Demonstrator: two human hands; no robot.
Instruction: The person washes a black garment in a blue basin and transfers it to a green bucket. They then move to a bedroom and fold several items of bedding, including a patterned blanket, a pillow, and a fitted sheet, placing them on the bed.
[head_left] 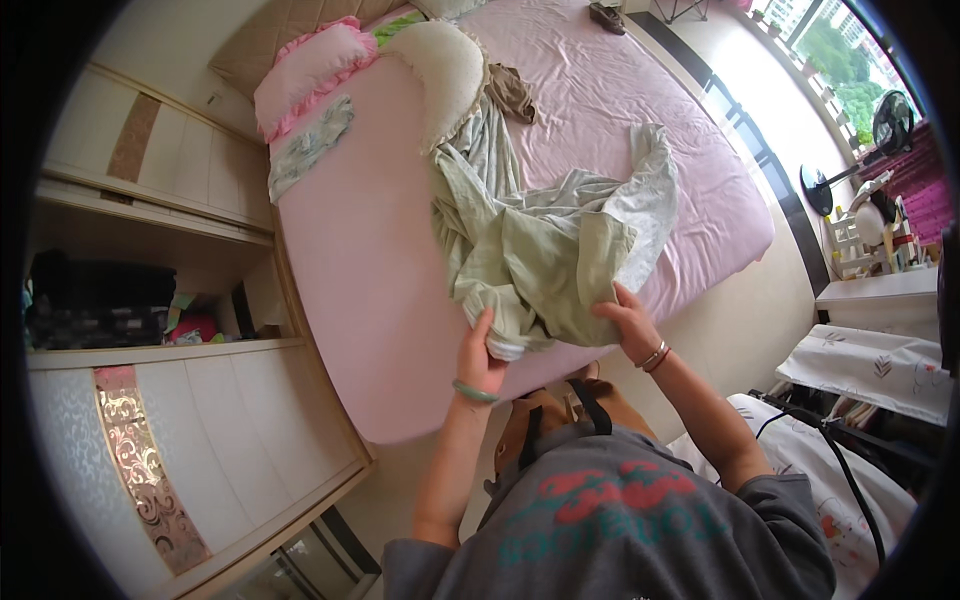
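Observation:
A pale green bed cover (pixel 545 260) with a lighter grey-white side lies crumpled across the bed (pixel 370 280), which has a pink sheet. Its near edge hangs over the foot of the bed, close to my body. My left hand (pixel 483 357), with a green bangle on its wrist, grips a bunched corner where some white cloth shows. Farther right, my right hand (pixel 632 325) is closed on the same cover's edge, thumb on top and fingers partly hidden under the cloth. Beyond, the cover's far end runs up beside a cream crescent-shaped pillow (pixel 437 75).
A pink ruffled pillow (pixel 315 75) and a patterned cloth (pixel 310 145) lie at the bed's left side. Brown cloth (pixel 512 93) rests by the crescent pillow. Wooden cabinets (pixel 200 430) border the left; a black fan (pixel 890 125) and a cloth-covered rack (pixel 870 370) stand right.

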